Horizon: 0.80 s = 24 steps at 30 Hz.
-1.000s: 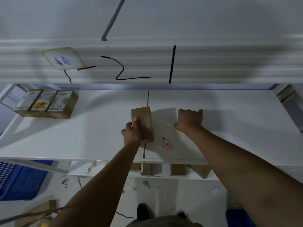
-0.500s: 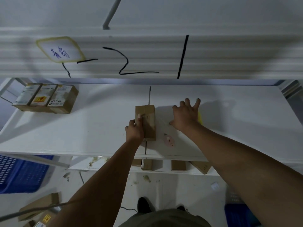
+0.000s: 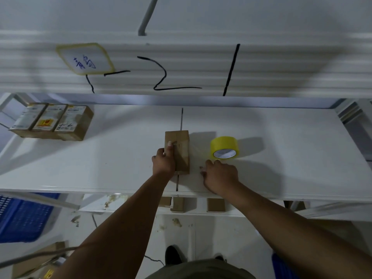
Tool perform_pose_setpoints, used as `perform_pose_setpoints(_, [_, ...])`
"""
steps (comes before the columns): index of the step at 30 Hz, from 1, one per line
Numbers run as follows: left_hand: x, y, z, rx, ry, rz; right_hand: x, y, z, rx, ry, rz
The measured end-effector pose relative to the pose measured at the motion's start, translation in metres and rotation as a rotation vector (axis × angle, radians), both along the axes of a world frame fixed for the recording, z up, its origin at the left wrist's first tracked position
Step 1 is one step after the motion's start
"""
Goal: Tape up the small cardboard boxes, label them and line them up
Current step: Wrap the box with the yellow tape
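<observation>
A small brown cardboard box (image 3: 181,152) stands at the middle of the white shelf top (image 3: 291,168). My left hand (image 3: 164,163) grips its left side, thumb on top. A yellow tape roll (image 3: 224,147) stands free just right of the box, and a thin clear strip seems to run from box to roll. My right hand (image 3: 219,176) rests on the shelf in front of the roll, fingers bent down, covering the spot where a small pink item lay. Whether it holds that item is hidden. Three labelled boxes (image 3: 50,121) stand side by side at the far left.
A lower shelf holds more plain boxes (image 3: 215,205) under the front edge. A blue crate (image 3: 24,218) stands on the floor at left and another blue bin (image 3: 281,266) at lower right. A white ribbed wall panel (image 3: 281,67) with black marker lines rises behind the shelf.
My right hand let go of the yellow tape roll and pulled back toward me, onto the spot of the pink item. The roll now shows. My left hand stayed on the box.
</observation>
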<state>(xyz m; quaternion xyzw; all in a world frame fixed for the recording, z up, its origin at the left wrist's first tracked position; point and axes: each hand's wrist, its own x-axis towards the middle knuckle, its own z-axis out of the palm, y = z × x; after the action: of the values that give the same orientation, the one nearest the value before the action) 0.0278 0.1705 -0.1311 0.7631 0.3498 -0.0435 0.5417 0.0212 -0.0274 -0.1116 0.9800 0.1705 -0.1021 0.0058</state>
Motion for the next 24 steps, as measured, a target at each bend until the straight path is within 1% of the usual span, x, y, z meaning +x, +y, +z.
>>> perform_pose_setpoints(3, [0.000,0.000,0.000,-0.005,-0.002,-0.002,-0.004,-0.006,-0.008,0.091,0.065,-0.027])
perform_pose_setpoints(5, [-0.001,0.000,0.000,-0.012,-0.005,0.001,-0.003,-0.006,-0.004,0.192,0.102,-0.081])
perform_pose_setpoints(6, [-0.001,0.000,0.000,-0.018,-0.008,0.002,-0.003,-0.005,-0.001,0.297,0.095,-0.125])
perform_pose_setpoints(9, [-0.003,0.000,0.001,-0.032,-0.020,0.002,0.003,0.006,0.013,0.708,0.013,-0.253])
perform_pose_setpoints(11, [-0.004,-0.001,0.001,-0.034,-0.020,-0.002,0.014,0.016,0.021,0.848,-0.017,-0.294])
perform_pose_setpoints(13, [-0.004,-0.001,0.003,-0.020,-0.020,-0.006,0.026,0.025,0.027,0.877,-0.003,-0.330])
perform_pose_setpoints(15, [-0.005,-0.001,0.005,-0.017,-0.020,-0.004,0.037,0.032,0.028,0.875,0.051,-0.392])
perform_pose_setpoints(17, [-0.005,-0.001,0.005,-0.020,-0.020,-0.007,0.042,0.036,0.027,0.851,0.076,-0.410])
perform_pose_setpoints(21, [-0.004,0.001,0.006,-0.017,-0.028,-0.011,0.038,0.034,0.028,0.743,0.069,-0.331])
perform_pose_setpoints(24, [-0.004,0.007,0.006,-0.090,-0.075,0.030,0.021,0.028,0.020,0.639,0.180,-0.267])
